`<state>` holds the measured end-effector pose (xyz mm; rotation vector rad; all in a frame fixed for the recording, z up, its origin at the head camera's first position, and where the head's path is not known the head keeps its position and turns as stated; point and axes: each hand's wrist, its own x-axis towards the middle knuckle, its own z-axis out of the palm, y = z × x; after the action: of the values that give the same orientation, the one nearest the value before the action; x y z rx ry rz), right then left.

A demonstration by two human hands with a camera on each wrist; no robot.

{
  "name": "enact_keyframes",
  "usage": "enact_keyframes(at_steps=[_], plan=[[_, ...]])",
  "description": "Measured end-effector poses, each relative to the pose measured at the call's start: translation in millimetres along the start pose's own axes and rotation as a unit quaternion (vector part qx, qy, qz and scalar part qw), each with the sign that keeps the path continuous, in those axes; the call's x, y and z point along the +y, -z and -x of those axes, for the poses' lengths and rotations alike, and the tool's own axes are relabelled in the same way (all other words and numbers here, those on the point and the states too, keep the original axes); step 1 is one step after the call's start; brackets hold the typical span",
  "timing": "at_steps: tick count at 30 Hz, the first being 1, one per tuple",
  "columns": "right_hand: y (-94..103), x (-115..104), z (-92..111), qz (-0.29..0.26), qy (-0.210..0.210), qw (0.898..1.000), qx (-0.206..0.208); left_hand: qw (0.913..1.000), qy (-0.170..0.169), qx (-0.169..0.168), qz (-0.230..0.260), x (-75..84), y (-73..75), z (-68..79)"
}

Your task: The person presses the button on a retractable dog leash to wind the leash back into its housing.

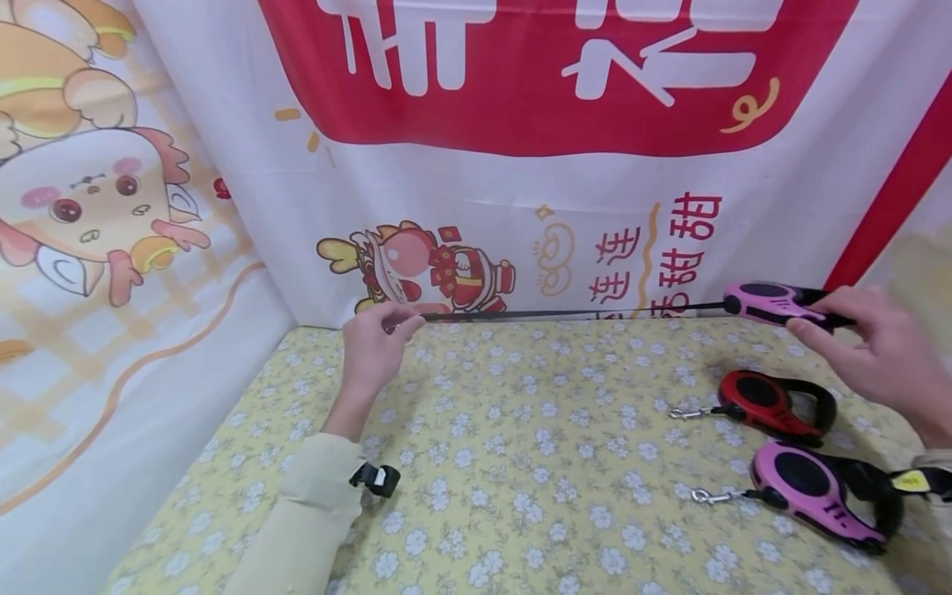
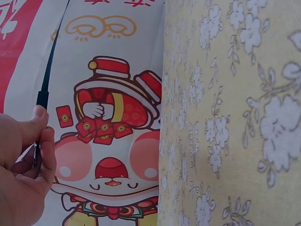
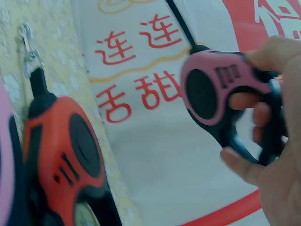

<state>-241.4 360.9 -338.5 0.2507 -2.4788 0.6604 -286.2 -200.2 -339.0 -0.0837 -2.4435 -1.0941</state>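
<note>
My right hand (image 1: pixel 881 351) grips the black handle of a pink and black retractable dog leash (image 1: pixel 766 303), held up above the far right of the table. From its nose a black strap (image 1: pixel 595 314) runs straight and taut to the left, close in front of the back cloth. My left hand (image 1: pixel 378 347) pinches the strap's far end between thumb and fingers. In the left wrist view, part of a metal clip (image 2: pixel 36 155) shows inside those fingers. The right wrist view has the right fingers (image 3: pixel 261 115) wrapped through the leash's handle loop.
A red retractable leash (image 1: pixel 759 401) lies on the table, its metal clip pointing left. Nearer stands a second pink leash (image 1: pixel 799 487), partly behind the right wrist's strap. Yellow floral cloth (image 1: pixel 521 463) covers the table. Printed white cloths hang at the back (image 1: pixel 461 182) and left.
</note>
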Motion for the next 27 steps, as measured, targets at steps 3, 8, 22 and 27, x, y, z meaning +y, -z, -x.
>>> enact_keyframes(at_steps=[3,8,22,27], plan=[[-0.4,5.4,0.8,0.046,0.040,0.998,-0.013,1.0000,-0.005,0.002,0.002,-0.9,1.4,-2.1],[-6.8,12.3,3.5,0.067,0.080,0.995,0.001,0.9996,0.025,0.012,0.009,-1.8,3.2,-0.3],[-4.2,13.5,9.3,0.062,0.052,0.996,0.043,0.9977,0.048,0.046,0.015,-2.2,-0.5,1.5],[-5.2,15.2,9.2,0.059,0.055,0.996,0.049,0.9974,0.054,0.045,0.015,-0.8,-0.3,3.2]])
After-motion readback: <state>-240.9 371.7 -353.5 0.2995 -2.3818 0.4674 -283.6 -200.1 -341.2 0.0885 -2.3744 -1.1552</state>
